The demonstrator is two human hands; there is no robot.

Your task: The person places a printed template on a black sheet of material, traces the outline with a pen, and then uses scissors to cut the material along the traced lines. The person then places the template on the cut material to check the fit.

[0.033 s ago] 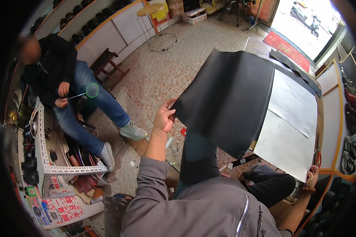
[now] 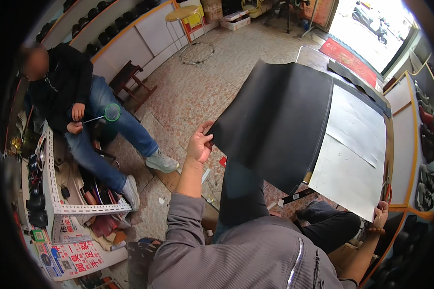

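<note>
With the left hand (image 2: 199, 146) pinching the black sheet (image 2: 282, 113) and the right hand (image 2: 381, 216) gripping the pale sheet (image 2: 345, 168), both at corners, apply light, even tension.

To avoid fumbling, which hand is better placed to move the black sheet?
Likely your left hand: it pinches the black sheet by one corner; your right hand is at the white sheet.

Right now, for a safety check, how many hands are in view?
4: wearer's left hand holding the black sheet, right hand near the white sheet; on the seated person, lower hand holding a green-ringed stick, upper hand just above.
</note>
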